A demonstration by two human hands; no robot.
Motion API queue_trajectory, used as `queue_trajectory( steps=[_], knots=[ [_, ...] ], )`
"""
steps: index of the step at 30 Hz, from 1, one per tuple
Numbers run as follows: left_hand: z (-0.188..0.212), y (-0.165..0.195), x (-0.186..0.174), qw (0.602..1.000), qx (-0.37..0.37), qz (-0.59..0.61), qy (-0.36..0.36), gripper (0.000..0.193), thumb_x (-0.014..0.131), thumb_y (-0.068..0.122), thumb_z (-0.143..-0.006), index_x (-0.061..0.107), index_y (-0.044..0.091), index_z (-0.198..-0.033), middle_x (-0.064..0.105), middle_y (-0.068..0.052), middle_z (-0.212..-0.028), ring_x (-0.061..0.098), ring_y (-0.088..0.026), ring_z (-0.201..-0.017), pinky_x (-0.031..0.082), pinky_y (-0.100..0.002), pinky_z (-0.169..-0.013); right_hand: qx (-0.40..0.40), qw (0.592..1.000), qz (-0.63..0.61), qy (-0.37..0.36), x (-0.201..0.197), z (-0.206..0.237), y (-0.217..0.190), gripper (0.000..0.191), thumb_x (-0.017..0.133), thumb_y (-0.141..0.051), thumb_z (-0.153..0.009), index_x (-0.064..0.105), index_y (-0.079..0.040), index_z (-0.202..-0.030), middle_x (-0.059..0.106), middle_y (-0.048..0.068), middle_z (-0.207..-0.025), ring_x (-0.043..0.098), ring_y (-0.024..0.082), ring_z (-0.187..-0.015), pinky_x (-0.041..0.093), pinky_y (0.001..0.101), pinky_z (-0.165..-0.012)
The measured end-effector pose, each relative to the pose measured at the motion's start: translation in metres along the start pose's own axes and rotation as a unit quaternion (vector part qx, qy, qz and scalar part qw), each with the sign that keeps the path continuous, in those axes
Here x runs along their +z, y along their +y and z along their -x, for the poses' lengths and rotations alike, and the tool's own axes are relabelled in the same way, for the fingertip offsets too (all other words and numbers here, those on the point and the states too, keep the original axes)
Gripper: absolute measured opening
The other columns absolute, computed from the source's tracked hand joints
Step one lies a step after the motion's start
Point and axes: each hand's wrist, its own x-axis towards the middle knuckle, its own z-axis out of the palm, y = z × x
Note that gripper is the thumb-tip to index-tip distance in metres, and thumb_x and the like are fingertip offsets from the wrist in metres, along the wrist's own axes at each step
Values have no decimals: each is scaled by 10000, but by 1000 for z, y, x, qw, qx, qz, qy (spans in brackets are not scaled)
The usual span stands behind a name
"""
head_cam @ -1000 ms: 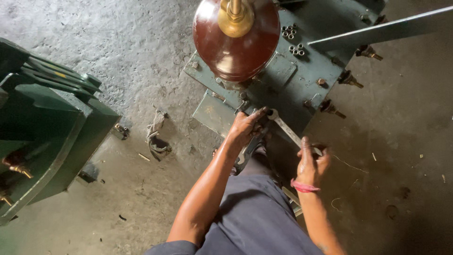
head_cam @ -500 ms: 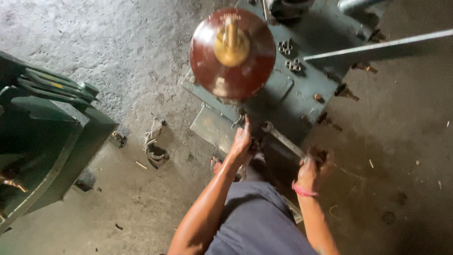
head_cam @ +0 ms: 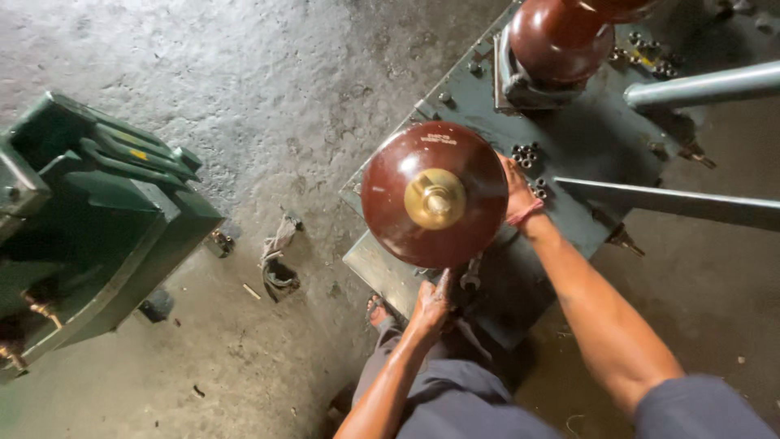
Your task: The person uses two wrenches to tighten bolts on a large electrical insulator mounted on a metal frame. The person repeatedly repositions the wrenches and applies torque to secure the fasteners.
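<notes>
While half hidden, brown insulator (head_cam: 435, 195) between left grip (head_cam: 431, 302) and right grip (head_cam: 517, 191).

maroon insulator (head_cam: 435, 195), brass cap (head_cam: 435, 198), green lid (head_cam: 569, 146)

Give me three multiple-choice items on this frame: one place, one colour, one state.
1. Where is the right hand?
A. beside the nearer brown insulator
B. on the green housing
C. on the floor rag

2. What colour is the cap at the insulator's centre?
A. blue
B. brass-gold
C. white

3. How is the left hand placed?
A. raised in the air
B. resting on the person's knee
C. down at the grey-green plate under the insulator's rim

Answers: 1 A, its wrist shows at the insulator's right edge; 2 B, the metal shines yellow; 3 C, its fingers reach beneath the rim.
</notes>
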Motion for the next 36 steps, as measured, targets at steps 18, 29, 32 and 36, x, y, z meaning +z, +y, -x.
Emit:
queue_trajectory(
  steps=[18,29,32,36],
  knots=[
    [27,29,-7,987,4,122,-106,423,690,509,-903,634,94,-846,591,-11,-673,512,-120,-479,396,-285,-425,310,949,-41,41,-115,149,-161,278,881,-100,-838,604,-86,-848,616,-9,-787,529,60,-690,424,237,-614],
    [40,35,-11,978,26,111,-174,235,819,248,-876,673,64,-867,570,27,-672,511,-81,-494,426,-240,-425,401,818,-165,377,9,271,-195,372,903,-98,-806,535,-97,-861,566,1,-752,549,98,-608,453,242,-582],
    [48,43,-13,977,22,121,-174,257,831,237,-891,659,50,-852,544,19,-655,514,-86,-481,446,-252,-414,406,793,-186,414,29,266,-216,378,901,-127,-824,528,-89,-868,544,2,-732,549,102,-608,450,244,-580],
    [55,51,-13,975,-12,138,-174,206,797,239,-858,697,59,-859,609,2,-670,530,-84,-475,481,-258,-424,370,786,-204,451,37,261,-225,429,903,-152,-848,478,-94,-870,514,-2,-765,535,105,-605,453,252,-587]
  ],
)
